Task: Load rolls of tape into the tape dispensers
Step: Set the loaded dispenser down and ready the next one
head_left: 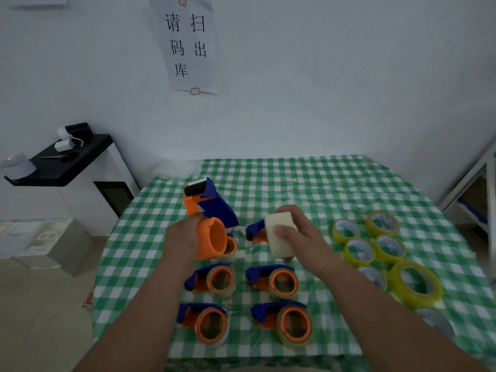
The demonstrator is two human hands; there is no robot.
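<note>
My left hand grips an orange and blue tape dispenser, lifted above the table with its bare orange hub facing right. My right hand holds a pale tape roll seen edge-on, just right of that hub and apart from it. Several loaded dispensers lie on the checked cloth below my hands, such as one at the front left and one at the front right. Behind the pale roll, part of another dispenser shows, mostly hidden.
Several yellow-green tape rolls lie in a cluster at the right of the green checked table, a larger one nearest me. A black shelf stands at the left by the wall. A paper sign hangs on the wall.
</note>
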